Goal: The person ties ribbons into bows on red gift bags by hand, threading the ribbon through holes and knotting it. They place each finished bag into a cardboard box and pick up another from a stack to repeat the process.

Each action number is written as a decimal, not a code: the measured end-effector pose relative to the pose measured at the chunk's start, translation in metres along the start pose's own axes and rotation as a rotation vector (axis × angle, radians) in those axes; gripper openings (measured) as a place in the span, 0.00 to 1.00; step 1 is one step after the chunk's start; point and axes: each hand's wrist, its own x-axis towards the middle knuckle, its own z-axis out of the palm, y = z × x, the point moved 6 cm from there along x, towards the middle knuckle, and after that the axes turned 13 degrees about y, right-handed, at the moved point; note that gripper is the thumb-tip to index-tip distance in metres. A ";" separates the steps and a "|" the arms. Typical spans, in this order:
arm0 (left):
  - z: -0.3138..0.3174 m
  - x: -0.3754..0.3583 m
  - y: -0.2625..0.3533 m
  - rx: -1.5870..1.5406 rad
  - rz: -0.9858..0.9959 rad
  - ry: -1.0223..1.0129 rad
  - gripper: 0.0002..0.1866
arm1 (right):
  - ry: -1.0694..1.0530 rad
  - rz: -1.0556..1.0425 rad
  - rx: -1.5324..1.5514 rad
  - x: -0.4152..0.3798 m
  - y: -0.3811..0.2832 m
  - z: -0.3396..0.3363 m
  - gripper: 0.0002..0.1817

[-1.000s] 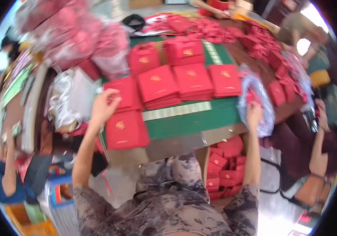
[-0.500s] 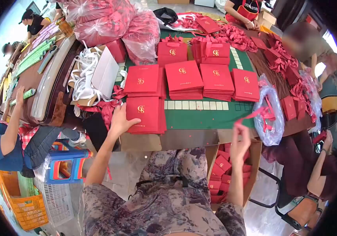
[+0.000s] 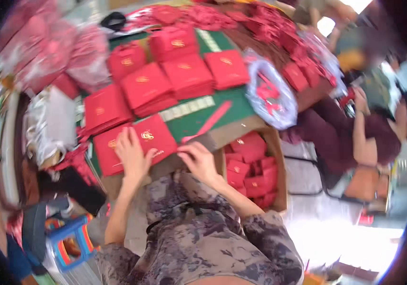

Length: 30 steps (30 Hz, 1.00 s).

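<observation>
My left hand (image 3: 132, 154) lies with spread fingers on a red bag with a gold logo (image 3: 153, 137), which overlaps a stack of red bags (image 3: 106, 156) at the table's near edge. To its right, my right hand (image 3: 197, 160) pinches the end of a red ribbon (image 3: 217, 116) that stretches up over the green mat (image 3: 232, 99). More stacks of red bags (image 3: 148, 88) stand behind, on the mat's far side. A row of white tiles (image 3: 186, 108) lies between them and my hands.
A cardboard box (image 3: 282, 185) of red bags stands below the table on the right. Beyond the ribbon is a clear plastic bag (image 3: 279, 107) with red ribbon. Filled plastic sacks (image 3: 89, 59) are at the left. A person (image 3: 369, 133) sits at the right.
The view has turned to the right. My right hand has come in close to my left, still with the ribbon. A red bag now lies beside the near stack, under my left hand.
</observation>
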 end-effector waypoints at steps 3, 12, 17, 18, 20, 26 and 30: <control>0.004 0.024 0.016 -0.126 0.110 0.002 0.51 | 0.148 -0.091 -0.072 -0.002 -0.003 -0.013 0.08; 0.029 0.044 0.020 -0.067 0.186 0.004 0.39 | 0.222 -0.068 0.049 0.008 -0.023 -0.020 0.13; 0.022 0.037 0.055 -0.240 0.154 0.012 0.33 | 0.241 0.111 0.117 0.007 0.014 0.010 0.08; 0.027 0.035 0.057 -0.263 0.137 -0.032 0.32 | 0.244 0.092 0.123 0.006 0.021 0.013 0.08; 0.025 0.034 0.066 -0.309 0.130 -0.097 0.29 | 0.174 0.076 0.003 0.002 0.032 0.015 0.07; 0.045 0.029 0.066 -0.500 0.048 -0.261 0.25 | 0.178 0.048 -0.007 -0.004 0.032 0.000 0.07; 0.020 0.028 0.071 -0.719 0.121 -0.237 0.18 | 0.189 0.038 -0.044 -0.002 0.025 -0.005 0.07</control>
